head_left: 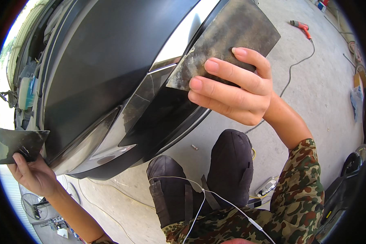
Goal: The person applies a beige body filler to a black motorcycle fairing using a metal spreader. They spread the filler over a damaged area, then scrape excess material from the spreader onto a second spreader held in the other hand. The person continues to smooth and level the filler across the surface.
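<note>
My right hand (244, 87) is closed on a dark, worn rectangular sheet (240, 24), its fingers lying across the face and the thumb hidden behind. That sheet is held up in front of the black car front (110, 53), over its pale glossy strip (185, 34); I cannot tell whether it touches. At the far left, my left hand (34, 175) pinches a second dark sheet (22, 142) with pale smears, by its lower edge. This one is beside the car's clear headlight (87, 140), and the picture's rim cuts it off.
A red heat gun (301, 27) lies on the concrete floor (313, 93), its cord trailing toward my knees. A white power strip (266, 186) is right of my legs. A fan (33, 206) stands lower left. A thin white cable (203, 190) hangs across my lap.
</note>
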`<state>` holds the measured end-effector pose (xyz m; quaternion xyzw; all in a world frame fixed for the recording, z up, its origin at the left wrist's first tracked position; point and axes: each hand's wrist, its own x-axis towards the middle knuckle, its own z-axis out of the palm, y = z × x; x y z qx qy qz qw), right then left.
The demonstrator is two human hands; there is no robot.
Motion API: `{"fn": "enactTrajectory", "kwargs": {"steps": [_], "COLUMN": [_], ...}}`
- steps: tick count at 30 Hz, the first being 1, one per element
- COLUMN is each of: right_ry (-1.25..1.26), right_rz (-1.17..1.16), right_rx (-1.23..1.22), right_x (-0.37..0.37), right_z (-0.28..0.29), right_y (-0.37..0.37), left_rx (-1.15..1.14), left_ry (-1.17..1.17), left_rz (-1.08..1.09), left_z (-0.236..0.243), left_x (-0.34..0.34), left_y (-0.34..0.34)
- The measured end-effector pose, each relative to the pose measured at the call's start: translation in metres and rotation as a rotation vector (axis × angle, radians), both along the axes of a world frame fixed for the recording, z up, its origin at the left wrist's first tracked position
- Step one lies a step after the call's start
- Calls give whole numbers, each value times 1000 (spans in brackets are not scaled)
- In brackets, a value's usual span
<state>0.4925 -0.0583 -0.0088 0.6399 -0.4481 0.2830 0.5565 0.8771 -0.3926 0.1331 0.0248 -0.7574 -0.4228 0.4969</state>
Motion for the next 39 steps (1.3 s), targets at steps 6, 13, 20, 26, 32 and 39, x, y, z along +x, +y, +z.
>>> {"fn": "enactTrajectory", "kwargs": {"steps": [6,13,20,26,32,39], "right_ry": [-14,-21,-4,-13,-56,-134], "right_rz": [5,21,14,14,8,14], "right_rx": [-46,-90,-49,-49,-27,168], "right_x": [1,3,0,0,1,4], "right_z": [-1,4,2,2,-4,-20], "right_y": [-3,-5,-4,-3,-4,5], "left_rx": [7,23,-7,-16,0,-25], "left_ry": [3,52,8,12,15,53], "left_rz": [6,71,-12,-19,28,76], "left_z": [-2,-5,-1,1,-4,-28], "left_x": [-2,-7,-4,-3,-10,-39], "left_y": [-3,-4,0,1,-2,-17]}}
